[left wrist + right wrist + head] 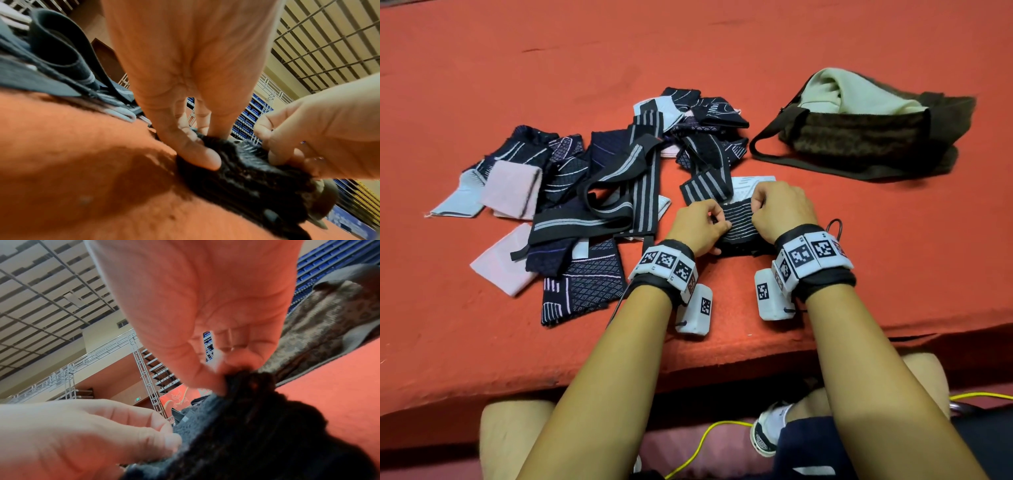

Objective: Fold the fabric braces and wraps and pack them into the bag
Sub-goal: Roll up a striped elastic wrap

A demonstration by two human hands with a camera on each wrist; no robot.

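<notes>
A black wrap with thin pale stripes (738, 222) lies folded on the red table (893, 260) near its front edge. My left hand (709, 222) pinches its left edge and my right hand (763, 209) pinches its far right corner. The left wrist view shows the left thumb (197, 155) pressing the black wrap (246, 175), with the right hand (287, 146) beside it. From the right wrist, my right hand (222, 379) grips the wrap's (257, 426) bunched corner. A brown furry bag (859, 133) with pale cloth inside sits at the back right.
A heap of dark patterned braces, striped straps and pale pink pieces (585, 185) spreads across the left and middle of the table. A striped strap end and a white piece (750, 185) lie just beyond my hands. The bag's strap (767, 150) loops out toward the heap.
</notes>
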